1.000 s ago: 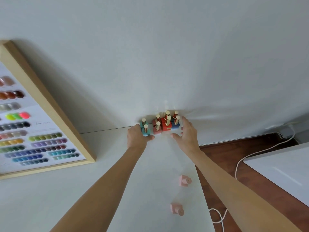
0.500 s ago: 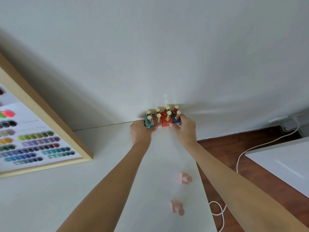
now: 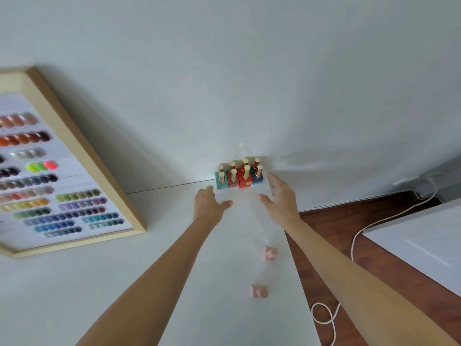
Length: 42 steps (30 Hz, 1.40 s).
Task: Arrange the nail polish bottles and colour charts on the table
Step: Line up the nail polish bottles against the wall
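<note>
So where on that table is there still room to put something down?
Bare table runs between the framed colour chart and the two pink bottles lying down. It is crowded at the wall, where the standing bottles cluster before both open hands.

The nail polish bottles (image 3: 238, 177) at 12 o'clock have glossy, coloured bodies and shiny gold metallic caps. The table (image 3: 74, 283) is a smooth, matt white surface. At 9 o'clock, the colour chart (image 3: 62, 186) has a pale, matt wooden frame around a white paper-like sheet carrying glossy swatches. Two pink bottles (image 3: 259, 291) at 5 o'clock look matt. At 3 o'clock the floor (image 3: 374, 245) is reddish-brown wood with a slight sheen, crossed by a smooth white cable (image 3: 354, 243).
</note>
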Available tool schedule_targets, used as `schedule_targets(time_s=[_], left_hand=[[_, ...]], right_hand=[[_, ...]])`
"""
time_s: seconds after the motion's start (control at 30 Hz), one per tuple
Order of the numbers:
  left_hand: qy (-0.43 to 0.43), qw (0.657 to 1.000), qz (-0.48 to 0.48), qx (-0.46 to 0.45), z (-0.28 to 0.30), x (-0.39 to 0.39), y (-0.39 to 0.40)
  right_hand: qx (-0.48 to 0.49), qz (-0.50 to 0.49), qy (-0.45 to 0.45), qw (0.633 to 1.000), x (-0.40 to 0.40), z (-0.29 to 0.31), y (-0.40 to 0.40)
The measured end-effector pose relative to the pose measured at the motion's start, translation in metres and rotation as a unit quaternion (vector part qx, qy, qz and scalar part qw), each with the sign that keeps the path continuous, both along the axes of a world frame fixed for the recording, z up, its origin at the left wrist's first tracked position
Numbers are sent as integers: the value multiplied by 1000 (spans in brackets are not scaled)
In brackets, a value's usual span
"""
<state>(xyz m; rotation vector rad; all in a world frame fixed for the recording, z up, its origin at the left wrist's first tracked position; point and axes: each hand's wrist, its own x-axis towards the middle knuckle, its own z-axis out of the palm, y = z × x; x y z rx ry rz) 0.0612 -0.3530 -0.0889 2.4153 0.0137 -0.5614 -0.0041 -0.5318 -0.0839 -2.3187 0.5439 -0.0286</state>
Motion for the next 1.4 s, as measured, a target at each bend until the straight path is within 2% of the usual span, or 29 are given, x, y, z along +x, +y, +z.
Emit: schedule_targets(time_s=[0.23,0.4,0.5,0.7,0.97,1.4], left_hand=[[10,987,-139,-86,30,-84,30],[47,958,-265,-97,43,-135,44],[52,944,-314,-84,47,-156,40],[24,964,-252,-84,49,-179,24],[-2,977,-200,-67,44,-178,33],[-105,991,-73,-44,63,-72,78]], right_hand=[[35,39,-14,999,-73,26,-1],[25,113,51,992,-114,37,8],[21,137,44,989,-129,40,15],[4,136,6,991,-140,47,29],[-26,137,6,990,-138,47,35],[-33,125,-29,991,-83,52,61]])
